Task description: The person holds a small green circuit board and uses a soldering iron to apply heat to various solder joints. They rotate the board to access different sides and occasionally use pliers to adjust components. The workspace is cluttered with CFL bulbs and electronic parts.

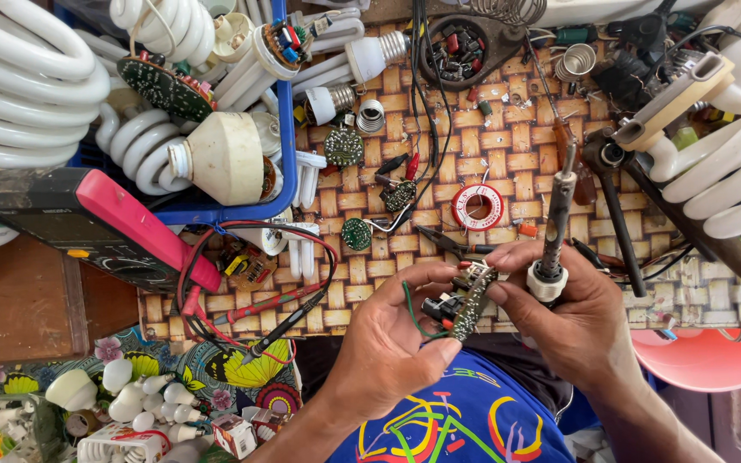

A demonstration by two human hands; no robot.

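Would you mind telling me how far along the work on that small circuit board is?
Done: the circuit board is out of its lamp. In hand: the left hand pinches it while the right hand holds the soldering iron, tip pointing away. Left: the solder spool lies untouched, and no housing is fitted.

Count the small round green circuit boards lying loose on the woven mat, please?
3: one near the blue tray's corner, one by the black wires, one lower, beside a white lamp base. Clutter may hide more.
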